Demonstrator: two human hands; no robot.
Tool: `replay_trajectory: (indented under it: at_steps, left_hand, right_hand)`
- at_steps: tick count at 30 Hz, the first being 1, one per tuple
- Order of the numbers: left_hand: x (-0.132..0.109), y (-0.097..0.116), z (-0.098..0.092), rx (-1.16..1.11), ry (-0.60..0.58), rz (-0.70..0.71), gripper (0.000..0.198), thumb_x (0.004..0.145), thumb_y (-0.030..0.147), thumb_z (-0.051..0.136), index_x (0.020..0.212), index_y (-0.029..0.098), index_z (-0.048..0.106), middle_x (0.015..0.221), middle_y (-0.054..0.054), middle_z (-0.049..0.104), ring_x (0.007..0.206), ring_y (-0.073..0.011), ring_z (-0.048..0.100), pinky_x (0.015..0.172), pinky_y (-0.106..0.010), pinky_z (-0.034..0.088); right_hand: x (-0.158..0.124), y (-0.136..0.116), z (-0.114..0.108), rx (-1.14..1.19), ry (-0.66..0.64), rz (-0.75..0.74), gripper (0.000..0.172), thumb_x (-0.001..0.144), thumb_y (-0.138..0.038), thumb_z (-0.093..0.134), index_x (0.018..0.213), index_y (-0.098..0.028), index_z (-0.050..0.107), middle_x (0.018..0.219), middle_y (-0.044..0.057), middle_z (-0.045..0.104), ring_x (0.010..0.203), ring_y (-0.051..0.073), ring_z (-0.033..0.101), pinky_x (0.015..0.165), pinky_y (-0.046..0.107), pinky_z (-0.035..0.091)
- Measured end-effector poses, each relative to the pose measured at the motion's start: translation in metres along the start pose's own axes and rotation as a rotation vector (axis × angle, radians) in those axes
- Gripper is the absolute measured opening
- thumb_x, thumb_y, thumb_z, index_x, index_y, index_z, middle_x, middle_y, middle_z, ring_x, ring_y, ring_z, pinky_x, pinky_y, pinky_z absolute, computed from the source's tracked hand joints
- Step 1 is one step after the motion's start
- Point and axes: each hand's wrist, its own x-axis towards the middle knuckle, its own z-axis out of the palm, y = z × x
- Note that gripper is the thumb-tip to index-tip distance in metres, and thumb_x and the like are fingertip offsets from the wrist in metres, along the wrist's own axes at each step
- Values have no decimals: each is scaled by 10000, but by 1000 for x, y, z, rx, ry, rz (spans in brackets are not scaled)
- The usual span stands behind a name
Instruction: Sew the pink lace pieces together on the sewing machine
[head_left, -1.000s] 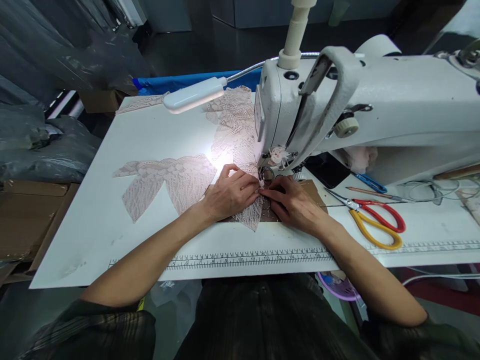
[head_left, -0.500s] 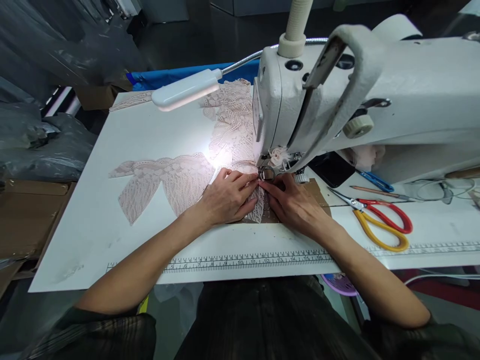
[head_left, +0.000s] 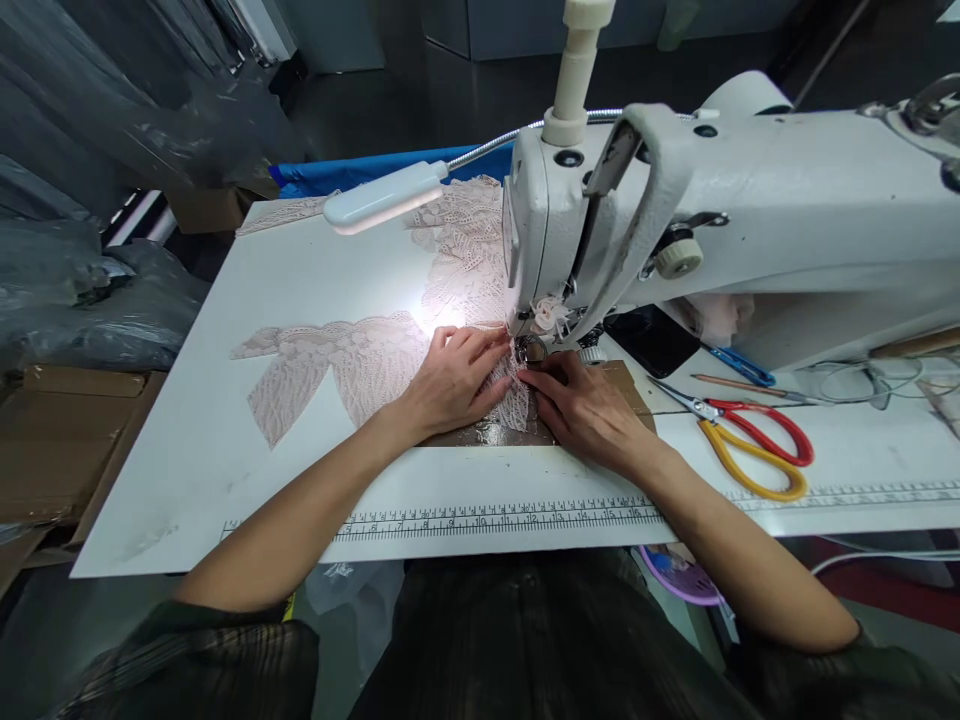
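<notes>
Pale pink lace fabric (head_left: pixel 382 362) lies on the white sewing table and runs under the needle area of a white sewing machine (head_left: pixel 547 200). My left hand (head_left: pixel 459 375) rests on the lace just left of the presser foot, fingers stretched out and lying flat. Close by on the right, my right hand (head_left: pixel 577 405) has its fingers bent, with the index fingertip and thumb at the lace edge in front of the foot. A small strip of lace shows between both hands. The needle tip is hidden behind a round metal guard (head_left: pixel 531 349).
Red-and-yellow-handled scissors (head_left: pixel 750 440), a black phone (head_left: pixel 652 340), a pencil (head_left: pixel 742 385) and blue snips (head_left: pixel 742 366) lie right of my hand. A lamp (head_left: pixel 386 197) lights the lace. A ruler strip (head_left: pixel 480 518) marks the table's front edge. Cardboard boxes (head_left: pixel 67 440) stand left.
The camera view has shifted slightly. My left fingertips have drawn a little away from my right hand, and more lace shows between them. My right hand stays at the lace edge.
</notes>
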Motion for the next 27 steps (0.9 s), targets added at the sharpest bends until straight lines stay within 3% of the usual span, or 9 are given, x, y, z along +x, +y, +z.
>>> replay_trajectory:
  at_steps: [6, 8, 11, 14, 16, 23, 27]
  left_hand:
    - [2, -15, 1, -15, 44, -118, 278, 1005, 305, 419, 1156, 152, 596, 1193, -171, 629, 1056, -280, 561, 917, -496, 407]
    - [1, -12, -2, 8, 120, -73, 251, 992, 277, 447, 1153, 149, 591, 1186, -172, 632, 1047, -282, 572, 889, -497, 431]
    - [-2, -7, -8, -37, 170, 94, 168, 962, 224, 509, 1073, 156, 616, 1080, -125, 675, 929, -230, 615, 768, -399, 489]
    - [-5, -2, -13, -182, 95, 264, 95, 932, 203, 561, 929, 162, 646, 921, -65, 694, 777, -168, 617, 692, -322, 505]
    - [-6, -1, -15, -259, 14, 311, 111, 920, 245, 590, 890, 161, 656, 905, -63, 692, 781, -168, 625, 712, -325, 525]
    - [-8, -1, -14, -386, -123, 181, 219, 972, 264, 511, 832, 174, 653, 932, -76, 677, 857, -176, 631, 756, -337, 549]
    - [-8, -2, -16, -437, -160, 170, 180, 937, 321, 596, 859, 173, 664, 965, -76, 671, 910, -184, 630, 803, -336, 551]
  right_hand:
    - [0, -1, -2, 19, 2, -1, 373, 967, -238, 435, 1276, -166, 632, 1092, 180, 568, 1007, 315, 534, 872, 530, 504]
    - [-1, 1, -5, 81, 29, 24, 389, 968, -242, 433, 1301, -166, 619, 1095, 174, 579, 991, 298, 554, 861, 501, 513]
    - [-1, 5, -10, 199, 105, 100, 355, 956, -230, 452, 1251, -175, 642, 1073, 141, 610, 928, 248, 591, 845, 435, 522]
    - [2, 9, -12, 264, 161, 153, 249, 919, -203, 483, 1042, -185, 699, 1012, 108, 647, 935, 236, 605, 861, 404, 511]
    - [3, 9, -11, 277, 165, 175, 225, 903, -193, 487, 968, -188, 703, 967, 96, 664, 911, 234, 610, 841, 396, 507]
    - [2, 7, -7, 297, 143, 175, 288, 924, -205, 471, 1095, -172, 701, 944, 82, 678, 781, 198, 622, 784, 383, 510]
    - [0, 5, -5, 218, 41, 29, 337, 928, -230, 506, 1209, -219, 693, 1054, 117, 624, 970, 252, 594, 867, 440, 503]
